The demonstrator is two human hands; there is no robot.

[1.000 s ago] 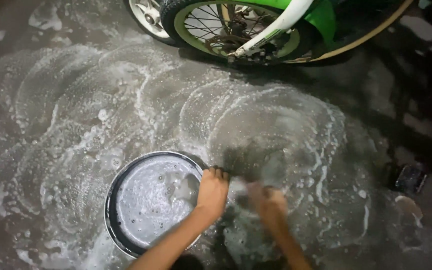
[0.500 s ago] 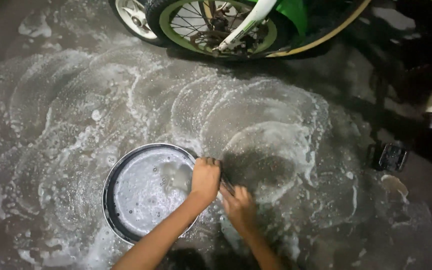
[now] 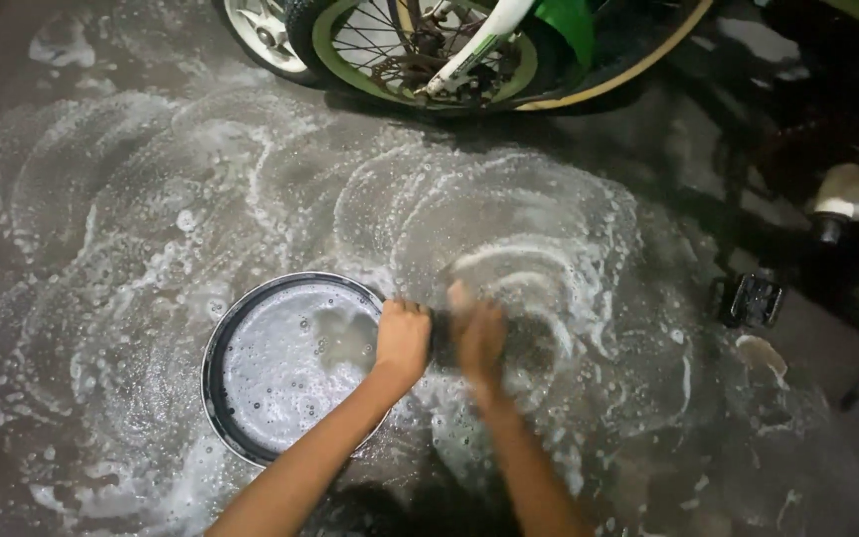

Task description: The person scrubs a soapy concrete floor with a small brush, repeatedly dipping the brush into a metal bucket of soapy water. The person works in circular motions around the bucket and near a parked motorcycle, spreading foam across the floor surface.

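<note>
While foam rings spread over the wet floor (image 3: 131, 199) well to the left of my hands, the round dark-rimmed basin (image 3: 251, 428) full of soapy water sits directly under my left hand (image 3: 402, 338), which is curled in a fist over its right rim. I judge the basin heavy with water and slick at the edge, stiff enough to drag by the rim but likely to slop if tilted; the rim where my left fist sits is the sensible grip. Just right of that, my right hand (image 3: 477, 333) is blurred, fingers bent over something dark, perhaps a brush or cloth, pressed to the floor; I cannot tell which. Above and beyond both hands stands a green-and-white bicycle (image 3: 469, 45), with a black pedal (image 3: 748, 298) well off to the right.
</note>
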